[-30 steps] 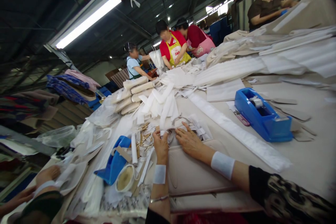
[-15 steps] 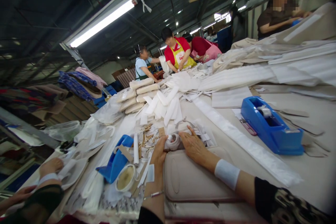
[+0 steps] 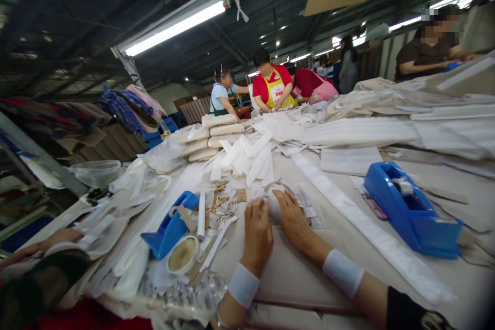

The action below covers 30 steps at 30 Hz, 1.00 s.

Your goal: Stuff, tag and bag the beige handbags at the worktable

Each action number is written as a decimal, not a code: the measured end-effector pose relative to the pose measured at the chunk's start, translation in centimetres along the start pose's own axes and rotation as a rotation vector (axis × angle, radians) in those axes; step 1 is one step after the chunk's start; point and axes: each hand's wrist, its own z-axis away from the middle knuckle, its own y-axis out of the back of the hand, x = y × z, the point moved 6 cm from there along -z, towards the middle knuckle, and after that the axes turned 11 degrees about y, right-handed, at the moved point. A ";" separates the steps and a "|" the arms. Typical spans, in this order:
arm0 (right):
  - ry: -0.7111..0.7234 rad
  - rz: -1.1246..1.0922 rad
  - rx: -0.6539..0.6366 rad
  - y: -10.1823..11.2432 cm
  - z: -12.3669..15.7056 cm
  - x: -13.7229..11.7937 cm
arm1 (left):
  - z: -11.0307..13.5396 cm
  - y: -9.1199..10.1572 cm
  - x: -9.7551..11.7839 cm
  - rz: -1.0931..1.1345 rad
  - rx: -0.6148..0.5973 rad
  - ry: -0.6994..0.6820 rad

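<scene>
A pale roll point(image 3: 274, 212), mostly covered by my fingers, sits between my two hands at the upper end of a flat beige bag point(image 3: 297, 273). My left hand point(image 3: 258, 231) is closed, its curled fingers against the roll's left side. Bent over the roll from the right, my right hand point(image 3: 297, 221) grips it with its fingers together. Just beyond my fingertips a curved grey-beige loop point(image 3: 279, 185) shows in part. White bands circle both my wrists.
Blue tape dispensers stand left point(image 3: 172, 227) and right point(image 3: 412, 211). By the left one are a round tub point(image 3: 182, 255) and tangled tags point(image 3: 222, 203). White padding point(image 3: 251, 157) and stacked beige pieces point(image 3: 216, 131) lie beyond. A co-worker's hand point(image 3: 62, 237) works at left; several people stand farther back.
My left hand has turned and curled, where it earlier held the beige coiled strap's side. My right hand has closed further over the roll. The whole view has shifted slightly.
</scene>
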 end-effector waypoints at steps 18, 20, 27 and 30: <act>-0.202 -0.192 0.152 1.7 0.2 1.2 | -0.9 -4.1 3.1 -0.126 -0.644 -0.129; -0.229 -0.184 0.155 1.7 0.2 1.3 | -1.1 -4.3 3.0 -0.103 -0.682 -0.110; -0.169 -0.163 0.151 3.3 -0.3 -1.0 | -1.2 -5.2 1.7 0.067 -0.584 -0.054; -0.213 -0.144 0.150 4.5 1.7 -2.4 | -1.0 -5.5 1.4 0.087 -0.559 -0.044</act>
